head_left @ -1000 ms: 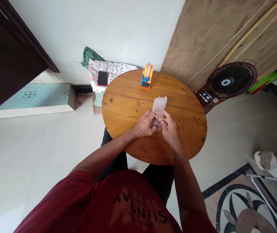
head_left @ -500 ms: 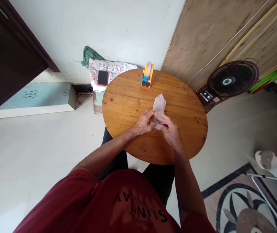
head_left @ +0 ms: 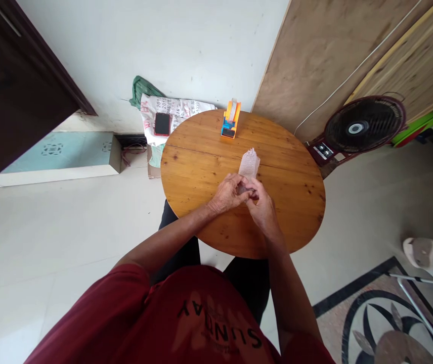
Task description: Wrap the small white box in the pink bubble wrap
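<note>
Handling: the strip of wrap [head_left: 249, 164] is, by my judgement, light, soft and pliable, with little stiffness of its own. It probably tears under a hard pull, and its smooth film may slide under dry fingertips. Take hold at the 2 sides of the near end, using thumb and fingertips with light pressure.

Position: the strip runs forward from between the 2 hands, its far end just beyond the fingertips, over the wooden table [head_left: 197, 162].

Appearance: pale pinkish white, cloudy, with a finely textured surface and a ragged far edge. The near end is bunched; from where I stand, I cannot tell whether anything lies inside.

Hands: the left hand [head_left: 227, 194] and right hand [head_left: 264, 208] meet at the fingertips, each pinching the near end. A tape dispenser [head_left: 228, 125] stands ahead of the hands, well apart from them.
</note>
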Tool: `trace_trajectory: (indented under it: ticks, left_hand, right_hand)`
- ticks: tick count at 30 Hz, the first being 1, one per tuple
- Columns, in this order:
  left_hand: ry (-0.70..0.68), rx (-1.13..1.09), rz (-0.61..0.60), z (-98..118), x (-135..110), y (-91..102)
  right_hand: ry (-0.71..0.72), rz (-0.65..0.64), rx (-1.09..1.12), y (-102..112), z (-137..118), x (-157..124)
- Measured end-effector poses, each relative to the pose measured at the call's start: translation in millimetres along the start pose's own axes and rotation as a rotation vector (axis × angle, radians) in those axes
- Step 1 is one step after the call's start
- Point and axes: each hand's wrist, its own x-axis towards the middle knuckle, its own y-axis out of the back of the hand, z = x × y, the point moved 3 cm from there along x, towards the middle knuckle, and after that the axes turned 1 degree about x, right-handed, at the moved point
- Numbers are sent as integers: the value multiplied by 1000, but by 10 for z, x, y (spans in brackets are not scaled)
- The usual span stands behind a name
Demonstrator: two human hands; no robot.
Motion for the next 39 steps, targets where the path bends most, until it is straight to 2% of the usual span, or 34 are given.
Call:
trace_trajectory:
  ticks: [5, 12, 17, 22, 24, 26, 28, 31, 36, 39]
  left_hand:
    - [74, 153, -27, 78, 68, -4]
    - [187, 221, -178, 108, 270, 43]
    - [154, 176, -263, 51, 323, 59]
    - [97, 80, -283, -32, 279, 61]
    - [80, 63, -250, -68, 253, 47]
    - [45, 61, -209, -99, 231, 27]
    - [-20, 101, -158, -112, 215, 15]
    - [-93, 183, -115, -100, 207, 17]
    - [-145, 288, -167, -34, 217, 42]
    - [-160, 313, -200, -17, 215, 33]
  right_hand:
    - [-41, -16, -14, -13, -5, 10]
    - [-84, -18, -7, -11, -53, 15]
    - [-91, -35, 20, 42, -40, -7]
    - [-111, -102, 237, 196, 10, -31]
    - [-155, -70, 283, 276, 60, -5]
    - [-180, 16, 278, 349, 128, 62]
    - [-187, 89, 259, 389, 201, 173]
    - [-217, 124, 209, 390, 282, 395]
    - [-212, 98, -101, 346, 225, 760]
    - [-214, 55, -296, 294, 186, 881]
